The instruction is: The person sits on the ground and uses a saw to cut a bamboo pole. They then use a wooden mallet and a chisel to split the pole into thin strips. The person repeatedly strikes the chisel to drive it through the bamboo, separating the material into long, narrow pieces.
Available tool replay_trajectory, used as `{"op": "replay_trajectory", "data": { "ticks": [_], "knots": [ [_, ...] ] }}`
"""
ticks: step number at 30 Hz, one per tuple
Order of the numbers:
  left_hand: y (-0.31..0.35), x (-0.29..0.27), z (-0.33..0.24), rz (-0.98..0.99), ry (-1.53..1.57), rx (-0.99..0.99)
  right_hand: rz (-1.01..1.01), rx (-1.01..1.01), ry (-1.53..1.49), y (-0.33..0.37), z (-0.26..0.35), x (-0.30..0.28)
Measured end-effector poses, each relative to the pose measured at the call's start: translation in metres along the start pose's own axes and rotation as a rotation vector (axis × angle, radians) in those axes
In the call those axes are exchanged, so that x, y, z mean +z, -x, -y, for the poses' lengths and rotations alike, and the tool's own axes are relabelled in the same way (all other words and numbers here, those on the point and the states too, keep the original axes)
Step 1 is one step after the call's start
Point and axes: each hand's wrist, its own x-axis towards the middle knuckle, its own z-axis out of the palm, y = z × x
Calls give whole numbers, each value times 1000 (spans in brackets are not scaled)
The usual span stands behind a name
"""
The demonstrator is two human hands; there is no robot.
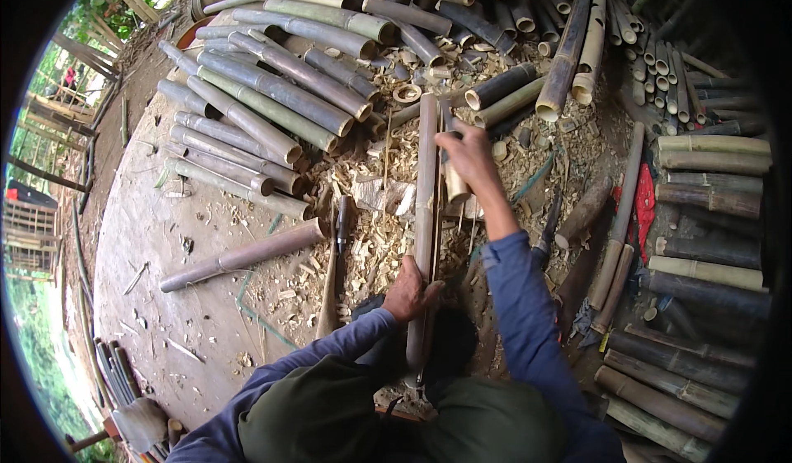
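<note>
A long brown bamboo pole stands lengthwise before me, running from between my knees toward the chip heap. My left hand is closed around its lower part, thumb across the near side. Farther up, my right hand is closed on what looks like a knife with a dark narrow blade, held beside the pole's right edge. The blade points away from me. Part of the knife is hidden by my fingers. Pale wood chips lie around the pole. Left of it rests a tool with a dark handle.
Cut bamboo tubes are heaped at the far left, and one lone tube lies nearer on the ground. More bamboo is stacked along the right. A red cloth lies by those stacks. Dark bamboo pieces lie beyond my right hand.
</note>
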Motion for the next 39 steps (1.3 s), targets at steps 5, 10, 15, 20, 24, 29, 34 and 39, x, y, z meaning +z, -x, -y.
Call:
{"op": "replay_trajectory", "data": {
  "ticks": [5, 10, 15, 20, 24, 29, 34, 39],
  "knots": [
    [-2, -6, 24, 82, 330, 20, 87, 84, -745, 113, 8, -19],
    [-12, -11, 16, 129, 561, -66, 55, 262, -788, 189, -32, 2],
    [-10, -23, 10, 112, 425, -120, 117, 327, -844, 198, -44, 13],
    [-10, -33, -12, 87, 350, -102, 118, 345, -837, 197, -42, 15],
    [-7, -23, -9, -7, 111, -182, 106, 404, -796, 192, -27, 19],
    [-5, -13, -31, -61, -193, -263, 59, 467, -829, 189, -20, 17],
    [-5, -13, -39, -52, -252, -232, 23, 410, -704, 180, -25, 26],
    [-4, -13, -35, -5, -269, -245, 43, 343, -609, 156, -30, 25]
  ]
}}
